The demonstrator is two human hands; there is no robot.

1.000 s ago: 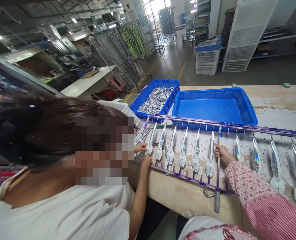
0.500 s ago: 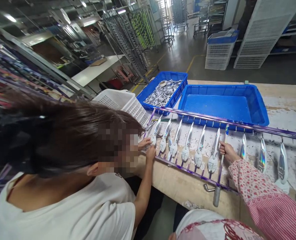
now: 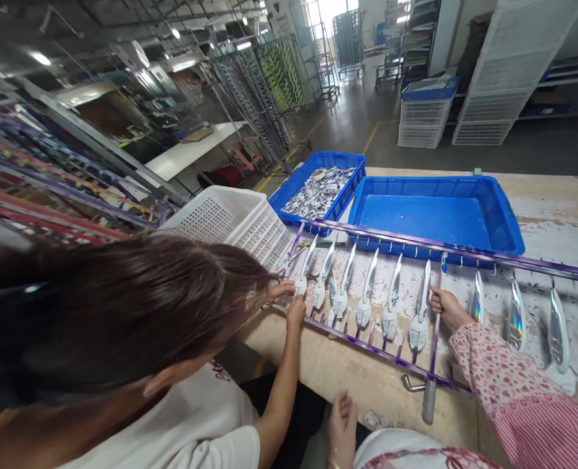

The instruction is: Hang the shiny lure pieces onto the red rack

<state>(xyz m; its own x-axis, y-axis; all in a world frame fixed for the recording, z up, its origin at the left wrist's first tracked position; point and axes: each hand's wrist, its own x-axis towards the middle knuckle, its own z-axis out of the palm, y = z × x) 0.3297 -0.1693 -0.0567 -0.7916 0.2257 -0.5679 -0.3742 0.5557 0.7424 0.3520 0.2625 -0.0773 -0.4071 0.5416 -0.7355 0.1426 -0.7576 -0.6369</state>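
Note:
A purple metal rack (image 3: 391, 355) lies on the bench and carries a row of shiny, iridescent leaf-shaped pieces (image 3: 367, 286) on white bases. My right hand (image 3: 442, 306), in a pink flowered sleeve, is closed round the rack's cross bar (image 3: 438, 326) near its middle. Below the bench edge, above my lap, my left hand (image 3: 341, 423) holds nothing and its fingers are stretched out. A co-worker in a white shirt (image 3: 181, 423) leans in at the left, with both hands (image 3: 289, 296) at the rack's left end by the first piece.
Behind the rack stand a blue tray (image 3: 508, 228) with a bare floor and a blue tray of small silvery parts (image 3: 318, 192). A white perforated basket (image 3: 230, 218) sits at the left. Racks and trolleys line the aisle beyond the bench (image 3: 552, 215).
My left hand has come into view at the bottom. The co-worker's head has dropped lower and left, uncovering the white basket. My right hand stays on the bar.

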